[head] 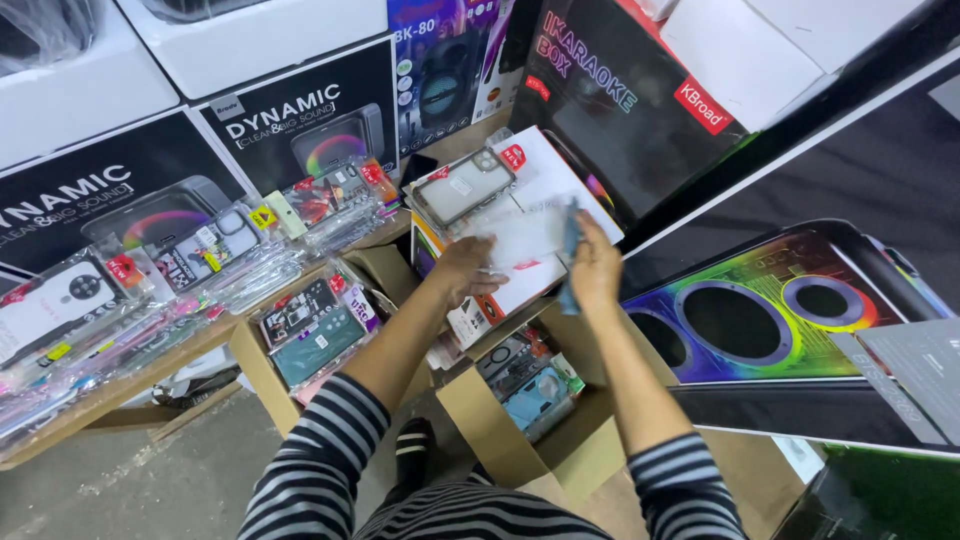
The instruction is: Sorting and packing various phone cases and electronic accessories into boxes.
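The left hand (462, 268) and the right hand (596, 268) are raised side by side over an open cardboard box (500, 430). Both sleeves are striped black and grey.

Right grip: the fingers are closed around the edge of a thin blue-grey phone case (570, 250), which stands upright on its long side. Left grip: the fingers are curled, with the fingertips on a clear plastic sleeve (520, 240) that spans the gap between the two hands. Motion blur prevents confirming how firmly the left grip pinches the sleeve. The phone case meets the right end of the sleeve.

Directly behind the hands lies a white flat package (560, 185), with a packed clear phone case (465, 188) resting on its far-left corner. Below the hands, the cardboard box holds more packed cases (525, 380) in blue and dark colours.

To the left of the left hand, a second cardboard box (262, 370) contains packed cases (315, 325) standing on edge. Further left, a wooden counter (130, 380) carries rows of packed cases in clear bags (160, 270).

To the right of the right hand lies a large black speaker carton (760, 320) printed with coloured rings. Beyond the hands, black speaker cartons (300, 125) and white cartons (250, 40) are stacked. Under the person, a foot (413, 450) stands on the grey floor (150, 480).
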